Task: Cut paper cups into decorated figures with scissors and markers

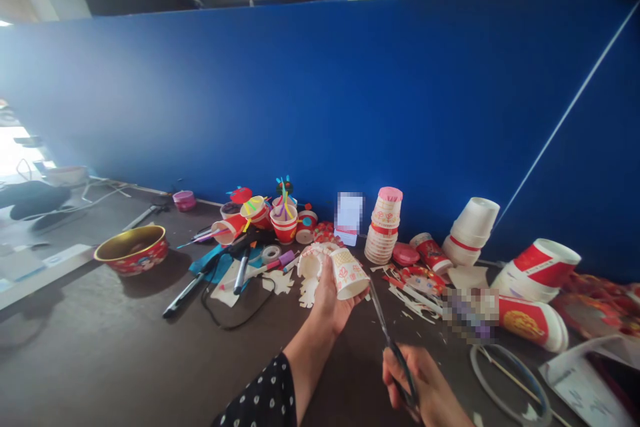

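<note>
My left hand (333,307) is wrapped round a white paper cup (347,275) with a red flower print, tilted with its open end toward the lower right. In my right hand (423,380) is a pair of scissors (395,347) with dark handles, gripped through the loops. The blades point up and left, reaching beside the cup's rim; whether they touch the paper I cannot tell. Behind the cup lie cut white paper pieces (309,270) with a notched edge. Narrow paper strips (415,300) are scattered to the right of the blades.
A red and gold bowl (133,260) stands at left. Near it lie a glue gun (193,290) with a dark cord, and markers (241,272). Stacked cups (383,230) and decorated cups (285,223) line the blue partition (320,100). A hoop (483,370) is at lower right.
</note>
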The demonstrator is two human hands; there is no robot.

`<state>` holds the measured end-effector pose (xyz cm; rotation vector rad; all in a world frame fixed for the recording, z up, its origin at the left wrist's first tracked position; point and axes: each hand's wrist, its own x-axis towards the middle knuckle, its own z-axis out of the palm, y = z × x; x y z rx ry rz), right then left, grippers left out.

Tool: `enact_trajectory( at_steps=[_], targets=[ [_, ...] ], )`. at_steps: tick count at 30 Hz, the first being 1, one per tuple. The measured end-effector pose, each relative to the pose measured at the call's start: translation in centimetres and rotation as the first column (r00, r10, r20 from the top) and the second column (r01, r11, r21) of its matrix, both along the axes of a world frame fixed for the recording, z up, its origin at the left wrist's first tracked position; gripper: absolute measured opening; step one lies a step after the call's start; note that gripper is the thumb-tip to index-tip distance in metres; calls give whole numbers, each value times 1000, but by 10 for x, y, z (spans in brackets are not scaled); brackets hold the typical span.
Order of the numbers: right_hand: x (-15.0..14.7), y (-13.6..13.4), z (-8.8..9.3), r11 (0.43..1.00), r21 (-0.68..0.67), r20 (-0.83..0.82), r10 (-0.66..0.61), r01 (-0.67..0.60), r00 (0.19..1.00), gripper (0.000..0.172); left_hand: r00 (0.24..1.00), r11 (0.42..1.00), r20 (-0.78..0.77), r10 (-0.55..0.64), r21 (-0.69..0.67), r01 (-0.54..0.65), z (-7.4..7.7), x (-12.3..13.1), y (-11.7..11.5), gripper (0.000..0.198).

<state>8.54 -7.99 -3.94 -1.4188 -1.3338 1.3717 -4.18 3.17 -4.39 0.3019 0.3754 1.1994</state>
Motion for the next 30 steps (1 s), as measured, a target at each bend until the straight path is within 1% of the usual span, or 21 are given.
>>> enact_trajectory(
  at_steps=[2,6,8,11,14,18,22,30],
  targets=[
    [0,2,-4,995,94,141,17,-31,990,47,1000,1000,-20,16,0,-16,0,0,0,49],
    [2,3,-13,966,242,370,-6,-90,929,42,998,1000,-61,22,-13,-23,2,3,-4,45],
    [3,3,-12,952,284,446,-22,-117,895,41,997,1000,-82,15,-9,-16,3,5,-6,43],
    [3,2,-7,946,280,521,-5,-165,854,38,993,1000,-121,8,16,-6,2,7,-8,42],
    [1,1,-1,944,273,554,6,-188,833,36,986,1000,-168,8,25,-4,-1,10,-8,43],
    [0,1,0,936,319,570,-62,-151,820,34,973,998,-226,54,37,-46,-4,13,-9,43],
    [-1,1,-2,924,360,565,-108,-126,818,37,961,997,-267,69,58,-55,-5,16,-11,44],
    [-2,1,-3,929,349,544,-95,-122,834,33,940,991,-325,102,120,-66,-4,16,-13,46]
  ],
)
